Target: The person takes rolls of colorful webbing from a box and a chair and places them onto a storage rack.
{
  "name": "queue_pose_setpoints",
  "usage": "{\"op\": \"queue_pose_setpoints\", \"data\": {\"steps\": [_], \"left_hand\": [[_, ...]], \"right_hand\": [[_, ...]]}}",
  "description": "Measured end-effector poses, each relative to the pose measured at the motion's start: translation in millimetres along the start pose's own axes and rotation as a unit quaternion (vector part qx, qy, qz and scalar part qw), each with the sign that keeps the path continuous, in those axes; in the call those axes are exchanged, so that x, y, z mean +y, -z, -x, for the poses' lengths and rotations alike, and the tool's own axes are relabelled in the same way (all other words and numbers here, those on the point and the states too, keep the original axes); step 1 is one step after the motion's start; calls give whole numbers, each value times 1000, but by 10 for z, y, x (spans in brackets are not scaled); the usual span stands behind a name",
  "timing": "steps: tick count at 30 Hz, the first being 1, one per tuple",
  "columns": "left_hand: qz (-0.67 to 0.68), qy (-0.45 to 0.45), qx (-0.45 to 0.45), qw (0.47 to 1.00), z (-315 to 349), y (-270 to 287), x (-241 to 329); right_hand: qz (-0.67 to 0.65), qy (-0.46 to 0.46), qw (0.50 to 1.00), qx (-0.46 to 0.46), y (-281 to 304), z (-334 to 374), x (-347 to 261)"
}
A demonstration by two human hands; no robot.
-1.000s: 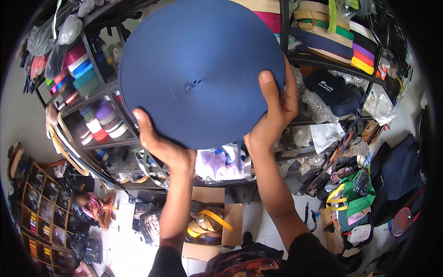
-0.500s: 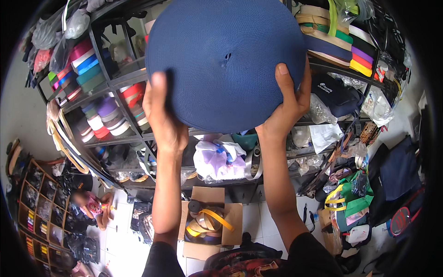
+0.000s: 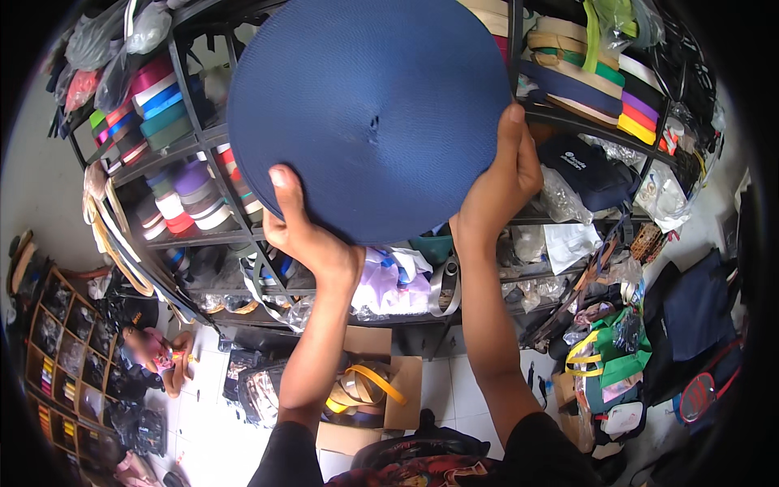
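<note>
A large, flat roll of navy blue webbing is held up in front of the shelves, its broad coiled face toward me and its upper edge cut off by the frame. My left hand grips the lower left edge, thumb against the face and fingers mostly hidden behind. On the right edge my right hand is closed too, with its thumb along the rim. Both arms are raised. A small hole marks the coil's centre.
Dark metal shelving carries stacked webbing rolls at left and more rolls at upper right. Below stands an open cardboard box with coiled straps. A person sits on the floor at left. Bags are heaped at right.
The webbing roll has shifted slightly left and down and turned a little. My left hand has slid from its left side to the lower left edge; my right hand stays at the right rim.
</note>
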State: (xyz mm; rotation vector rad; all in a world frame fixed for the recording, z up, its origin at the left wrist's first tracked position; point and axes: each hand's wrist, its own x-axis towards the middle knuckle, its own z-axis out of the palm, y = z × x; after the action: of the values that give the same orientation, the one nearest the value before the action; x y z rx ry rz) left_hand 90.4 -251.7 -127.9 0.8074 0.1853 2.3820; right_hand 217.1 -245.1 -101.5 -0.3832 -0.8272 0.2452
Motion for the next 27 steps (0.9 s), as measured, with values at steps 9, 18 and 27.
{"op": "queue_pose_setpoints", "data": {"steps": [9, 18, 27], "left_hand": [[9, 1, 98, 995, 265, -112, -128], [-207, -75, -52, 974, 262, 406, -103], [-129, -72, 31, 988, -153, 261, -294]], "right_hand": [[-32, 29, 998, 44, -124, 289, 172], [-96, -137, 983, 77, 56, 394, 151], [-17, -51, 996, -72, -408, 97, 605]]}}
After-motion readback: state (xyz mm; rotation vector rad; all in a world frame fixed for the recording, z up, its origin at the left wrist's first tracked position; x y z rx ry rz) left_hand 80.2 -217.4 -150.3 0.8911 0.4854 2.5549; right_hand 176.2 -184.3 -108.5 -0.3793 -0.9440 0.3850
